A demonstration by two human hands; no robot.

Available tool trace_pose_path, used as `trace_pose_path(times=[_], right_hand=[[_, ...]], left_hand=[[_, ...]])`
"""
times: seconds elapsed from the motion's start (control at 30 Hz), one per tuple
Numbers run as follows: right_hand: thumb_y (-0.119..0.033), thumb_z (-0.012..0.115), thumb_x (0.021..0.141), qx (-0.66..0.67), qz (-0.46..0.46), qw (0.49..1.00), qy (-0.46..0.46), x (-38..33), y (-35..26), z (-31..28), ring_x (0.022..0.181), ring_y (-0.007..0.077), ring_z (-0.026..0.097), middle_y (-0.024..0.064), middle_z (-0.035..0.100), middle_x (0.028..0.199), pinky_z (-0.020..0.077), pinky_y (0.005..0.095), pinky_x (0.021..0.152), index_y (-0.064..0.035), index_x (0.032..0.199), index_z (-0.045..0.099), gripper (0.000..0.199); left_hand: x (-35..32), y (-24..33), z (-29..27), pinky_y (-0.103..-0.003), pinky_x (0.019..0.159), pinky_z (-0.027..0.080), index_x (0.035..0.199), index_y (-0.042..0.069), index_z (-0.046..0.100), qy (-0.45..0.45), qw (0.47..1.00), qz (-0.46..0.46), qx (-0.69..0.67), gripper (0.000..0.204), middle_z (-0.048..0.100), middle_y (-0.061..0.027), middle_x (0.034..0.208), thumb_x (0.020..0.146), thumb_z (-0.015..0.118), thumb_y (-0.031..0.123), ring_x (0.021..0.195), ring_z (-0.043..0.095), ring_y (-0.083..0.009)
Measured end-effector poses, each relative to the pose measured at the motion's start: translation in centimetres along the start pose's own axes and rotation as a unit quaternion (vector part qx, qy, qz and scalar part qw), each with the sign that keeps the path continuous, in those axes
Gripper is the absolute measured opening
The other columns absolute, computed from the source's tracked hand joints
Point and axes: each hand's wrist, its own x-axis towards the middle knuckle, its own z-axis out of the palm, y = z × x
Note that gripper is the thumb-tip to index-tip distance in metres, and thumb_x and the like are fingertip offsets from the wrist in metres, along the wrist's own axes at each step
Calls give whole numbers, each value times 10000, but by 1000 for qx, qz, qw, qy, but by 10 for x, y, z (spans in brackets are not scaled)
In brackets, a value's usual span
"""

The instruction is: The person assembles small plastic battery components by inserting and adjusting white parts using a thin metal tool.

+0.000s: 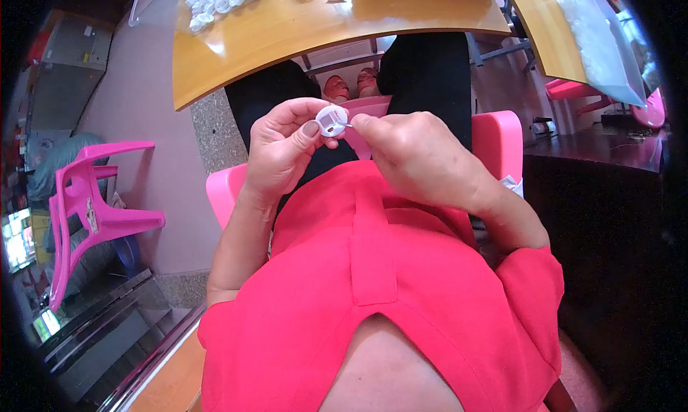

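Observation:
My left hand point(283, 143) pinches a small round white plastic cap point(332, 120) between thumb and fingers, held above my lap. My right hand point(408, 154) is closed, its fingertips pressing a thin metal pin point(347, 126) against the cap's right side. Both hands meet in front of my chest, over a pink chair seat point(494, 139) and black trousers. The inside of the cap faces me; fine detail is too small to make out.
A yellow wooden table point(287, 39) curves across the top with a pile of white caps point(222, 0). A clear plastic bag of white parts point(598, 43) lies at top right. An empty pink plastic chair point(89, 204) stands at left.

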Motion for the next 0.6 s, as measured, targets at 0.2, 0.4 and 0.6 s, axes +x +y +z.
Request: trace_pose_path(times=[0.2,0.4,0.6], right_hand=[[-89,579,837,-175,1,984,25,-3,-15,6,606,265,632,104,580,643,497,357,497,-18,944,544,133],[-83,579,799,-179,-9,984,12,-4,-12,14,578,265,631,111,584,652,500,345,485,-1,860,542,109],[-89,562,796,-231,-46,971,-30,-3,-13,20,559,224,630,108,588,648,492,326,465,14,851,553,117]], left_hand=[[-1,-3,5,-295,735,537,1136,-71,578,11,1000,2,16,256,650,-157,1024,912,587,53,859,636,-197],[-2,-6,8,-283,710,528,1120,-69,599,17,996,6,87,255,659,-149,987,901,605,61,807,625,-177],[-6,-6,6,-271,696,516,1086,-76,613,40,989,-24,143,236,663,-146,962,895,613,62,775,620,-170]])
